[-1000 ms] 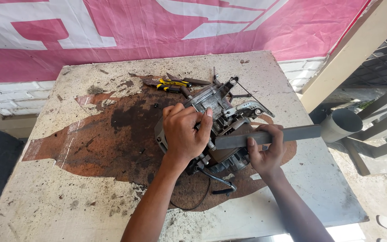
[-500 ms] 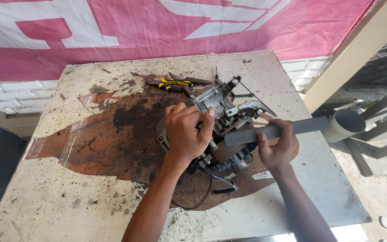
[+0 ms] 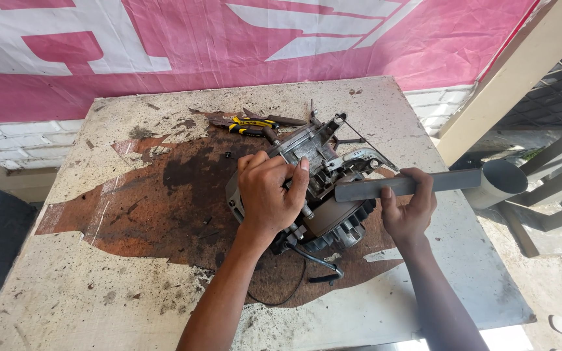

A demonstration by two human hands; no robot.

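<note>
The left hand point(image 3: 269, 195) lies palm down over the top of a small engine point(image 3: 317, 188), its fingers curled and spread around the metal housing, the thumb pressed against the near side, so the hand is closed on the engine body rather than flat; the engine sits near the middle of a worn table point(image 3: 86, 286), on a large dark oil-stained patch where the surface coating has peeled away; the right hand point(image 3: 410, 211) is clamped around a flat grey metal bar point(image 3: 411, 184), fingers wrapped over its top edge and thumb beneath, the bar running level from the engine's right side out past the table edge to a grey cylindrical end point(image 3: 499, 182); the bar's left tip lies just beside the engine's upper parts, though whether it touches them cannot be told; a black cable point(image 3: 287, 296) loops from under the engine toward the near edge; pliers with yellow and black handles point(image 3: 252, 125) lie behind the engine, well apart from both hands; a pink and white banner point(image 3: 229, 45) hangs behind the table.
</note>
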